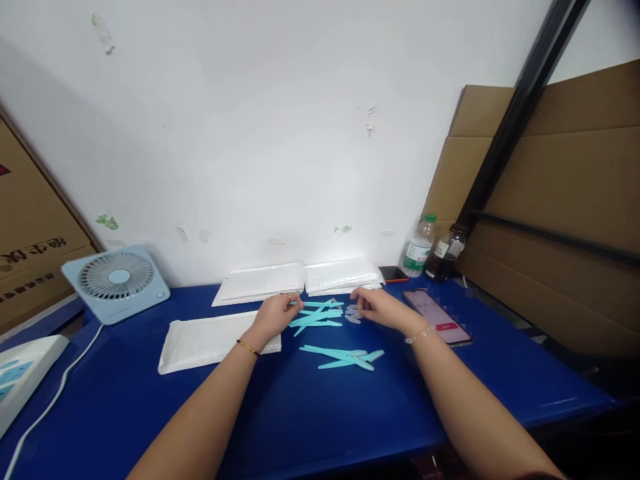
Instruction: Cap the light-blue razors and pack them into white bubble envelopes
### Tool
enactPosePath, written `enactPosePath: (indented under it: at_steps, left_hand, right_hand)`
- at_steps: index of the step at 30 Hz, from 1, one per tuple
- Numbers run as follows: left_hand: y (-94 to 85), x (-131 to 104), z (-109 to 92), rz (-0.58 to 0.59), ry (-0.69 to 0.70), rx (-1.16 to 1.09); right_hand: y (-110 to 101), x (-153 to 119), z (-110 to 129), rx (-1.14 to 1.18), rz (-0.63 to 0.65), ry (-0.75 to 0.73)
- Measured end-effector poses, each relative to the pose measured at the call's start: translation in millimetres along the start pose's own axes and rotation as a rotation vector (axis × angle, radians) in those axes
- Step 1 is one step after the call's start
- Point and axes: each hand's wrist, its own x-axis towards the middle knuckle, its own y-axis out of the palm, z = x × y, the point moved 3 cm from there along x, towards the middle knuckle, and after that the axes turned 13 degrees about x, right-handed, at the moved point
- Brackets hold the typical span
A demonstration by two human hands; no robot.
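Observation:
My left hand [278, 316] pinches the handle end of a turquoise eyebrow razor [323, 304] at the back of a loose, crossed pile of such razors [315, 322]. Just right of that pile lie several small clear plastic caps [353, 313]. Over their right edge is my right hand [383, 309], its fingers curled and drawn together; whether a cap is between them is too small to make out. Closer to me, a second group of turquoise razors [343, 357] lies crossed on the blue table, with pale, clear-looking covers at their right ends.
White padded envelopes [200, 343] lie at left, with more stacks [265, 279] [343, 275] along the wall. A phone [437, 317] rests by my right forearm. Behind it stand a water bottle [419, 247] and a dark bottle [447, 253]. A blue fan [117, 280] and white cable [63, 383] are left.

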Motion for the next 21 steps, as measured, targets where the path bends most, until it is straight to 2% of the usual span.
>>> enactPosePath:
  at_steps: [3,7,9,10,13,16,21]
  left_hand:
    - [-0.8,-1.3,3.0,0.011,0.030,0.078]
    - [-2.2,-5.6,-8.5,-0.104,0.055,0.149]
    - [-2.0,-8.8,-18.7,-0.125,0.097,0.144]
    - [-0.7,-10.4,-24.5,-0.103,0.140,0.131]
    - [6.7,-15.0,-40.2,0.012,0.292,0.116]
    - [13.7,-16.6,-46.9,0.083,0.363,0.167]
    - [7.6,-13.6,-45.5,0.001,0.308,0.239]
  right_hand:
    - [-3.8,-4.8,4.6,0.052,0.045,-0.018]
    - [13.7,-10.7,16.7,0.093,0.348,0.003]
    - [25.2,-11.1,20.4,0.064,0.441,0.040]
    - [29.7,-10.3,22.1,0.042,0.448,0.040]
    - [35.9,-6.1,26.8,-0.024,0.368,-0.015]
    - [32.9,-2.9,28.3,-0.057,0.266,-0.057]
    - [17.8,-0.6,22.6,-0.022,0.116,0.012]
